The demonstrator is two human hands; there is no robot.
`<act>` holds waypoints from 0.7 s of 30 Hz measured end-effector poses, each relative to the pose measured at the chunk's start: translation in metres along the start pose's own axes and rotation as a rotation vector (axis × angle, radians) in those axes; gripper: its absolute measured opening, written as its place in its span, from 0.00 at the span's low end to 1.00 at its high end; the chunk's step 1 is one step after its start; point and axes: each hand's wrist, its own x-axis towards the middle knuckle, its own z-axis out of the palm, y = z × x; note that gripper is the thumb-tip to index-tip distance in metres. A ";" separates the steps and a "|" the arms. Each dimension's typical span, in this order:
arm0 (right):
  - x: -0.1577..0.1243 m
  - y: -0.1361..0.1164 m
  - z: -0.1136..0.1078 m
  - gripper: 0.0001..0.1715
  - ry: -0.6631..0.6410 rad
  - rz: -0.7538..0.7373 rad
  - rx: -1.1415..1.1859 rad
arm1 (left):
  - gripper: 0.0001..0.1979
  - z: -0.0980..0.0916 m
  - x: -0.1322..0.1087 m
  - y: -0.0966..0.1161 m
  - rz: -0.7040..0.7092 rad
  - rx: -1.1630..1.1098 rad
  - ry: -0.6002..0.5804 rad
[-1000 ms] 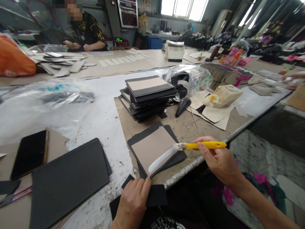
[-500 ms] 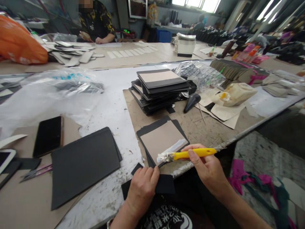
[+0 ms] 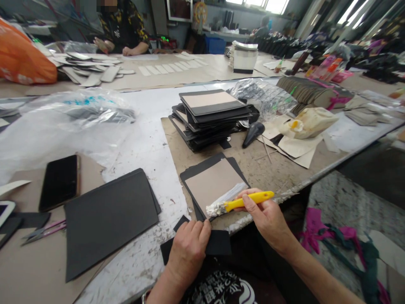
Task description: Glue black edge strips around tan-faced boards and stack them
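My right hand (image 3: pixel 267 217) grips a brush (image 3: pixel 243 201) by its yellow handle. White paste coats the bristles, which touch the near left corner of a beige-faced black panel (image 3: pixel 211 181). A white smear runs along that panel's near edge. At the same corner my left hand (image 3: pixel 190 249) is closed, knuckles up, its fingertips pressed to the panel's edge; what lies under the fingers is hidden. Black strips (image 3: pixel 219 243) lie beneath and beside this hand. Beyond the panel rises a stack of similar panels (image 3: pixel 210 101).
Large black sheets (image 3: pixel 110 223), a phone (image 3: pixel 60 181) and scissors (image 3: pixel 44 231) lie on the left. A black tool (image 3: pixel 253 134) and a crusted container (image 3: pixel 311 122) stand right of the stack. A person (image 3: pixel 123 29) sits across the table.
The brush and my right hand have moved slightly left and toward the panel's near corner. My left hand stays at the edge. The whole view has shifted a little.
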 end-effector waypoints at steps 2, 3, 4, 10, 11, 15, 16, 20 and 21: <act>0.003 0.002 -0.005 0.17 0.018 -0.006 -0.023 | 0.14 -0.001 0.000 0.000 -0.001 -0.004 0.005; 0.005 0.002 -0.010 0.17 0.040 -0.013 -0.043 | 0.14 -0.001 0.000 0.000 0.000 -0.007 0.009; 0.007 0.003 -0.016 0.17 0.069 -0.023 -0.069 | 0.14 -0.001 0.001 0.000 0.003 -0.010 0.014; 0.022 0.005 -0.061 0.18 0.213 -0.079 -0.298 | 0.14 0.000 0.001 -0.001 0.008 -0.025 0.025; 0.023 0.006 -0.067 0.19 0.224 -0.092 -0.337 | 0.14 0.000 0.001 -0.001 0.009 -0.024 0.023; 0.025 0.006 -0.083 0.20 0.276 -0.142 -0.468 | 0.15 0.000 0.001 0.000 0.009 -0.011 0.029; 0.025 0.004 -0.084 0.20 0.283 -0.148 -0.487 | 0.15 -0.001 0.002 0.000 0.007 -0.010 0.034; 0.018 -0.010 -0.073 0.18 0.249 -0.160 -0.422 | 0.14 -0.001 0.002 0.000 0.006 -0.016 0.033; 0.016 -0.013 -0.066 0.18 0.225 -0.156 -0.379 | 0.14 -0.001 0.002 0.000 0.008 -0.016 0.027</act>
